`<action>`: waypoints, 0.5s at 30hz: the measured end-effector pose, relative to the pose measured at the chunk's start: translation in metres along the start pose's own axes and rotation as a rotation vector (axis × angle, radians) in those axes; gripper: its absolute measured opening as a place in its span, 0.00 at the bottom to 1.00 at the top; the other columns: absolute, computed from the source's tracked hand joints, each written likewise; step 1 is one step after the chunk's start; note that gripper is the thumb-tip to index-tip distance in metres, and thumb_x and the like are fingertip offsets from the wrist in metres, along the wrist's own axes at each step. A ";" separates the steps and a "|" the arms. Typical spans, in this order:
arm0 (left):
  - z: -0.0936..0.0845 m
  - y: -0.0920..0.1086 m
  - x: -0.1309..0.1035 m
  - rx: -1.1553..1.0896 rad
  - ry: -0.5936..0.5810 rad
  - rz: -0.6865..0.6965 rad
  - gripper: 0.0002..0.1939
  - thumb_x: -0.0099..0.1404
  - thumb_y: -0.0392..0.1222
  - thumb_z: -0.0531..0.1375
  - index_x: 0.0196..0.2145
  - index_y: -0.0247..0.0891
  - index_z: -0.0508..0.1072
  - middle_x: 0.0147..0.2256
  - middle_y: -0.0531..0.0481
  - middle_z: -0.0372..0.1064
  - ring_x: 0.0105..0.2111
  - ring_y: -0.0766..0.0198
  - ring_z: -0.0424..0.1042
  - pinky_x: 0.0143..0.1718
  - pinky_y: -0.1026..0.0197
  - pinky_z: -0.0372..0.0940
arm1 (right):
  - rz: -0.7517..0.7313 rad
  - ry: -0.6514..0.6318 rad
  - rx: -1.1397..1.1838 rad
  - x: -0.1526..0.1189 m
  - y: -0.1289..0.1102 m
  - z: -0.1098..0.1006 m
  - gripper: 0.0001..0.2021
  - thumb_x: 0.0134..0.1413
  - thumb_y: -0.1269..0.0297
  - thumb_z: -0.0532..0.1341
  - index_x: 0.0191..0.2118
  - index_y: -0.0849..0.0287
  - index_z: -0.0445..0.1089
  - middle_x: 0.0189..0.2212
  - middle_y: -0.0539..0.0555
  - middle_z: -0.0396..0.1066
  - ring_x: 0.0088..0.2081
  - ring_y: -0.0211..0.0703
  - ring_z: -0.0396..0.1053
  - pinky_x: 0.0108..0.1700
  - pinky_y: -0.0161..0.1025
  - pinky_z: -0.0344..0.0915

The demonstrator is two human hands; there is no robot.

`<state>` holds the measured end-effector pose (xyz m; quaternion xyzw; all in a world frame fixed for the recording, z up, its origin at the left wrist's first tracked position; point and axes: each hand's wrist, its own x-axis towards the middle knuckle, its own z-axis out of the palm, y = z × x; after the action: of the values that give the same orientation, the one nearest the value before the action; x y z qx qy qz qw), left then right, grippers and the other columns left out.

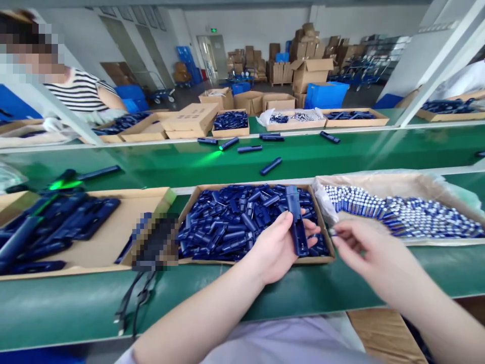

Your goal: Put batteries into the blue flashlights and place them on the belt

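In my left hand (278, 247) is a dark blue flashlight (293, 215), held nearly upright with its open battery slot towards me. My left thumb and fingers close round its body, above a cardboard tray (265, 261) heaped with small blue plastic parts (227, 217). My right hand (364, 247) is just right of that tray, thumb and fingertips pinched on a small battery (333, 232), of which only a bit shows. Beside it lies a plastic-lined box (435, 241) with many blue and silver batteries (428, 215).
At left, a tray (98, 247) holds blue flashlights (81, 217), with a blurred-out black device (155, 242) and cables by it. Several flashlights lie on the green conveyor belt (170, 164), one (229, 143) shining green. Across it stand more trays and a person in stripes (83, 91).
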<state>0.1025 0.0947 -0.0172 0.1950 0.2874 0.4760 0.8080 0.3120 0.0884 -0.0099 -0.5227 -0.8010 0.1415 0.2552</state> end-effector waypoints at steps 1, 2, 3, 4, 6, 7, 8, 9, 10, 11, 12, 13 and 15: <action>-0.002 -0.004 0.000 -0.041 -0.023 0.026 0.13 0.72 0.45 0.51 0.49 0.36 0.67 0.39 0.43 0.71 0.41 0.59 0.74 0.43 0.56 0.69 | -0.060 0.057 0.020 -0.003 -0.019 0.010 0.10 0.64 0.59 0.55 0.44 0.56 0.70 0.36 0.53 0.75 0.35 0.41 0.74 0.37 0.37 0.70; -0.003 -0.007 0.000 -0.073 -0.049 0.035 0.13 0.72 0.44 0.51 0.48 0.36 0.67 0.41 0.42 0.72 0.42 0.59 0.74 0.43 0.56 0.69 | -0.102 0.107 0.015 -0.004 -0.035 0.021 0.09 0.65 0.61 0.55 0.44 0.57 0.70 0.39 0.54 0.74 0.38 0.42 0.74 0.40 0.38 0.71; -0.005 -0.009 0.000 -0.096 -0.068 0.033 0.13 0.72 0.44 0.51 0.48 0.37 0.67 0.42 0.42 0.72 0.41 0.59 0.74 0.42 0.56 0.69 | -0.120 0.155 -0.001 -0.005 -0.046 0.031 0.09 0.65 0.63 0.55 0.44 0.57 0.70 0.41 0.55 0.74 0.42 0.43 0.74 0.43 0.39 0.71; -0.006 -0.011 0.000 -0.115 -0.078 0.026 0.13 0.72 0.44 0.51 0.48 0.37 0.68 0.42 0.42 0.73 0.41 0.59 0.74 0.42 0.56 0.69 | -0.125 0.196 -0.021 -0.004 -0.053 0.039 0.08 0.65 0.65 0.55 0.44 0.58 0.70 0.43 0.56 0.73 0.45 0.44 0.73 0.46 0.41 0.71; -0.008 -0.011 -0.001 -0.149 -0.083 0.003 0.13 0.73 0.44 0.50 0.49 0.37 0.68 0.43 0.42 0.73 0.41 0.60 0.74 0.43 0.57 0.68 | -0.128 0.249 -0.055 -0.002 -0.058 0.048 0.08 0.65 0.67 0.54 0.44 0.59 0.70 0.45 0.58 0.72 0.47 0.44 0.72 0.49 0.41 0.70; -0.009 -0.011 -0.002 -0.163 -0.082 -0.005 0.13 0.73 0.44 0.50 0.49 0.36 0.68 0.43 0.42 0.73 0.41 0.60 0.75 0.43 0.57 0.68 | -0.135 0.267 -0.067 -0.002 -0.058 0.050 0.08 0.65 0.68 0.54 0.44 0.60 0.70 0.44 0.57 0.72 0.47 0.44 0.72 0.50 0.40 0.70; -0.010 -0.011 -0.003 -0.177 -0.082 -0.010 0.13 0.73 0.43 0.50 0.49 0.36 0.68 0.43 0.42 0.73 0.40 0.61 0.75 0.42 0.59 0.68 | -0.150 0.275 -0.072 -0.002 -0.058 0.050 0.08 0.65 0.68 0.55 0.43 0.60 0.71 0.44 0.57 0.72 0.48 0.43 0.72 0.50 0.39 0.70; -0.011 -0.010 -0.004 -0.189 -0.082 -0.012 0.13 0.73 0.43 0.50 0.49 0.36 0.69 0.42 0.42 0.74 0.39 0.62 0.75 0.41 0.60 0.68 | -0.170 0.284 -0.070 -0.002 -0.059 0.050 0.08 0.65 0.69 0.55 0.43 0.60 0.71 0.44 0.57 0.72 0.48 0.42 0.72 0.51 0.38 0.70; -0.011 -0.010 -0.005 -0.198 -0.081 -0.014 0.13 0.73 0.43 0.50 0.48 0.37 0.69 0.42 0.43 0.74 0.38 0.63 0.75 0.40 0.61 0.68 | -0.187 0.295 -0.062 -0.002 -0.060 0.049 0.07 0.64 0.69 0.56 0.43 0.60 0.71 0.43 0.57 0.71 0.49 0.42 0.71 0.51 0.37 0.70; -0.012 -0.010 -0.006 -0.201 -0.082 -0.019 0.13 0.73 0.43 0.51 0.48 0.37 0.69 0.41 0.43 0.74 0.38 0.63 0.75 0.40 0.62 0.68 | -0.197 0.311 -0.052 -0.003 -0.062 0.049 0.07 0.64 0.70 0.57 0.43 0.60 0.72 0.43 0.56 0.71 0.49 0.42 0.71 0.51 0.36 0.70; -0.012 -0.010 -0.006 -0.204 -0.084 -0.024 0.13 0.73 0.44 0.51 0.48 0.37 0.70 0.41 0.43 0.74 0.38 0.63 0.75 0.39 0.62 0.68 | -0.203 0.334 -0.045 -0.003 -0.064 0.050 0.07 0.63 0.70 0.57 0.43 0.60 0.72 0.42 0.56 0.72 0.48 0.41 0.72 0.50 0.35 0.70; -0.012 -0.009 -0.007 -0.205 -0.087 -0.030 0.13 0.73 0.44 0.51 0.48 0.37 0.70 0.41 0.43 0.74 0.39 0.62 0.75 0.40 0.62 0.68 | -0.211 0.362 -0.042 -0.004 -0.066 0.052 0.07 0.62 0.71 0.58 0.43 0.60 0.72 0.40 0.55 0.72 0.46 0.40 0.72 0.48 0.35 0.70; -0.013 -0.009 -0.007 -0.212 -0.091 -0.038 0.13 0.73 0.44 0.51 0.47 0.37 0.70 0.41 0.42 0.74 0.42 0.59 0.75 0.42 0.60 0.68 | -0.237 0.424 -0.042 -0.004 -0.070 0.055 0.06 0.61 0.72 0.60 0.41 0.59 0.73 0.36 0.53 0.72 0.41 0.39 0.73 0.45 0.34 0.71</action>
<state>0.0975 0.0849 -0.0300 0.1244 0.2020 0.4788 0.8453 0.2289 0.0575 -0.0220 -0.4484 -0.7880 -0.0188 0.4215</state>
